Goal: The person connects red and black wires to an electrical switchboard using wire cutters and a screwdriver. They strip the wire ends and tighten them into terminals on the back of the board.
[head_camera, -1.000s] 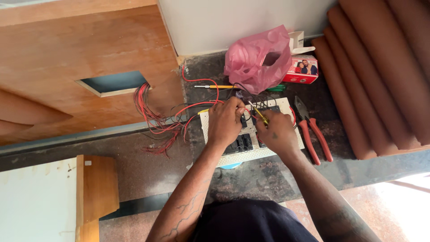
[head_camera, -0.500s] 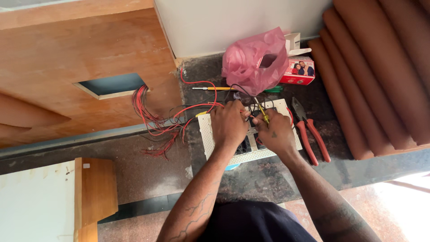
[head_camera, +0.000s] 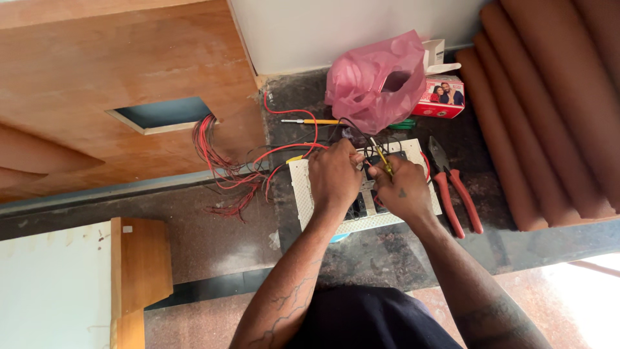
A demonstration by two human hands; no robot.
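Centre frame, left hand [head_camera: 334, 176] pins the stiff, light switch plate [head_camera: 303, 194] while right hand [head_camera: 400, 190] pinches a slim yellow screwdriver [head_camera: 383, 161] among springy red wires [head_camera: 226, 168], best gripped at the handle.

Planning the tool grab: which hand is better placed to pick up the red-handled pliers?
Probably right. The right hand works on the switch plate right beside the red-handled pliers; the left hand sits farther away across the plate.
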